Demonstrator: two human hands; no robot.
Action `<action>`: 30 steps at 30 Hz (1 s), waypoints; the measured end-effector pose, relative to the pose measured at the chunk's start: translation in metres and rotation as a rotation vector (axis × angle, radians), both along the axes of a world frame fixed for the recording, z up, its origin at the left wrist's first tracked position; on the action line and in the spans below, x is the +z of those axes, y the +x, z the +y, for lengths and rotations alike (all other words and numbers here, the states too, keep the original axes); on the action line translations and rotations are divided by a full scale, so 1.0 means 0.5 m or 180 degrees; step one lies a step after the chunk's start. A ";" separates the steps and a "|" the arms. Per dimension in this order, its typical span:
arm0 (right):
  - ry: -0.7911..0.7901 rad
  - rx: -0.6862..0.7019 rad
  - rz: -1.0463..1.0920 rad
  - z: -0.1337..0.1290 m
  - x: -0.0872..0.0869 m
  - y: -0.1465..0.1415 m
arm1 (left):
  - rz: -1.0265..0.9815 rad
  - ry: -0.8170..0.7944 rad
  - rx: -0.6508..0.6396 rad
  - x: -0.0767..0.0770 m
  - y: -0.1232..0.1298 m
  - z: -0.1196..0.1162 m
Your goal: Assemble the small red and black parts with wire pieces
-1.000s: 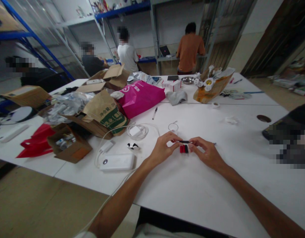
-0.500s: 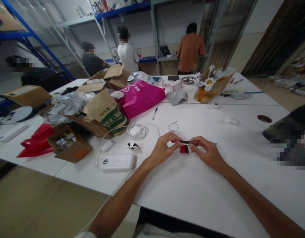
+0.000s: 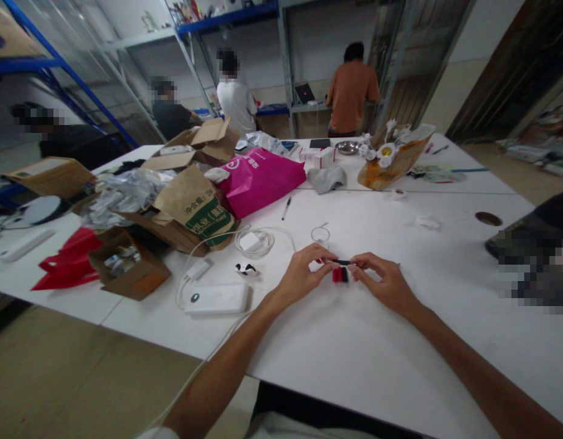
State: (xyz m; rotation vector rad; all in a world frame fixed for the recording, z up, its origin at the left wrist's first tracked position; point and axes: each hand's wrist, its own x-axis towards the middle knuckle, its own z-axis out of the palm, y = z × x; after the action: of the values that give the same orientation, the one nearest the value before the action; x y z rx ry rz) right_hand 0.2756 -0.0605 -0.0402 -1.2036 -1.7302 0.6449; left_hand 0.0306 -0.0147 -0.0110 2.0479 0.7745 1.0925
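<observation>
A thin dark rod point(image 3: 342, 262) spans the gap between my two hands. My left hand point(image 3: 309, 268) pinches its left end between thumb and fingers. Its right end is in the closed fingertips of my right hand point(image 3: 379, 274). Just below the rod, red pieces point(image 3: 337, 275) and a black piece point(image 3: 344, 275) lie side by side on the white table point(image 3: 318, 341). A small ring of thin cable point(image 3: 320, 233) lies beyond my left hand.
Left of my hands are a white power bank point(image 3: 217, 299), a coiled white cable point(image 3: 263, 244) and a small cardboard box point(image 3: 128, 265). Farther back are a pink bag point(image 3: 263, 180) and a pen point(image 3: 286, 208). A dark bag point(image 3: 537, 225) sits at right.
The right hand has shifted very slightly to the right, and a little more of the dark rod shows between the hands. Both hands keep their grip.
</observation>
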 end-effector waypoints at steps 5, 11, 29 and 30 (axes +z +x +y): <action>-0.0019 0.0107 -0.0176 -0.002 0.017 -0.003 | 0.0032 -0.0008 -0.0065 0.000 -0.002 0.000; -0.0100 0.0097 -0.0209 -0.001 0.014 0.000 | 0.0005 0.0031 -0.0085 0.000 -0.002 0.001; -0.0126 0.0123 -0.0075 0.000 0.009 -0.001 | 0.0153 0.0129 -0.0096 -0.012 -0.001 0.000; -0.0146 0.0115 -0.0058 -0.001 0.007 -0.001 | 0.0156 0.0129 -0.0106 -0.013 -0.001 0.000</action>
State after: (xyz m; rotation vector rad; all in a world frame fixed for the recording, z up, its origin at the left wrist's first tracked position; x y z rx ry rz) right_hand 0.2750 -0.0609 -0.0367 -1.2156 -1.7642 0.7006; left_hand 0.0300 -0.0148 -0.0173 2.1211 0.7456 1.0509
